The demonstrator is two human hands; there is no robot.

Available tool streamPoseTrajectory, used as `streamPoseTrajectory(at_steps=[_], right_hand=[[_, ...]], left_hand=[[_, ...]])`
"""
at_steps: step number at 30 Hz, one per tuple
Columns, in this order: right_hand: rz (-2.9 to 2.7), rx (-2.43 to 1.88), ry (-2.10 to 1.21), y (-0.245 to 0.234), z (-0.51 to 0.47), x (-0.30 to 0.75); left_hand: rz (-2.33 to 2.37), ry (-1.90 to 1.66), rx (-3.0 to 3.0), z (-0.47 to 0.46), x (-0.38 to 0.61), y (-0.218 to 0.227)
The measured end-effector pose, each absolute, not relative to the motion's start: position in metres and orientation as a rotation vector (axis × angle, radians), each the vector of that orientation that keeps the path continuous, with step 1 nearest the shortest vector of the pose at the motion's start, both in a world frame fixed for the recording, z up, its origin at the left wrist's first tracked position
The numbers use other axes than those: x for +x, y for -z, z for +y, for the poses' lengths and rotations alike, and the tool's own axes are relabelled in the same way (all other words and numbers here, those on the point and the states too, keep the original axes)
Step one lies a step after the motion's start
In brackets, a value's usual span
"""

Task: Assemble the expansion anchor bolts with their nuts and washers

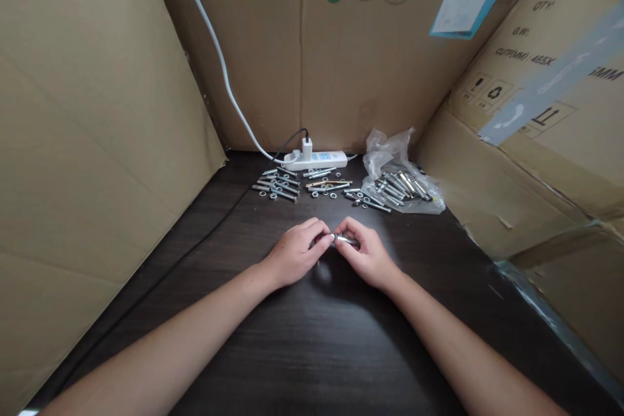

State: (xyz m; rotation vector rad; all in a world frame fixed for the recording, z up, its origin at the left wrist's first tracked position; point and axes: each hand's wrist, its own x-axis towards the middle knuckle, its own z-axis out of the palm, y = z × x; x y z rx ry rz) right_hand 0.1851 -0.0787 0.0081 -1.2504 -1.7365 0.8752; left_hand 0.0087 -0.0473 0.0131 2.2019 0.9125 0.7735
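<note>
Close together over the table, my left hand (302, 248) and my right hand (365, 252) meet at one silvery expansion bolt (344, 238). The fingers of my right hand pinch its shank. My left thumb and fingertips close on its left end, where a dark ring or gap shows; whether a nut or washer sits there is hidden. Beyond the hands lie loose bolts (285, 192) with nuts and washers around them. More bolts (327, 186) lie in the middle, one of them yellowish. At the right, several bolts (397, 185) rest on a clear plastic bag (431, 200).
A white power strip (326, 159) with a plugged-in charger (307, 148) stands against the back cardboard box (263, 45). A black cable (195, 244) crosses the dark table (292, 351) on the left. Tall cardboard boxes wall in the left (97, 110) and right (511, 188) sides.
</note>
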Motion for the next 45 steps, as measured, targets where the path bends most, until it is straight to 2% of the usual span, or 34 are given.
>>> streamPoseTrajectory(at_steps=[9, 32, 45], right_hand=[[-1.698, -1.234, -0.91, -0.0078, -0.0791, 0.185], [-1.748, -1.262, -0.816, -0.0057, -0.0784, 0.1841], [-1.696, -1.265, -0.909, -0.0071, -0.0777, 0.1854]], left_hand=[[0.919, -0.861, 2.212, -0.0499, 0.0064, -0.0135], [0.928, -0.748, 2.22, -0.0475, 0.0091, -0.0163], [0.882, -0.745, 2.336, -0.0502, 0.0081, -0.0197]])
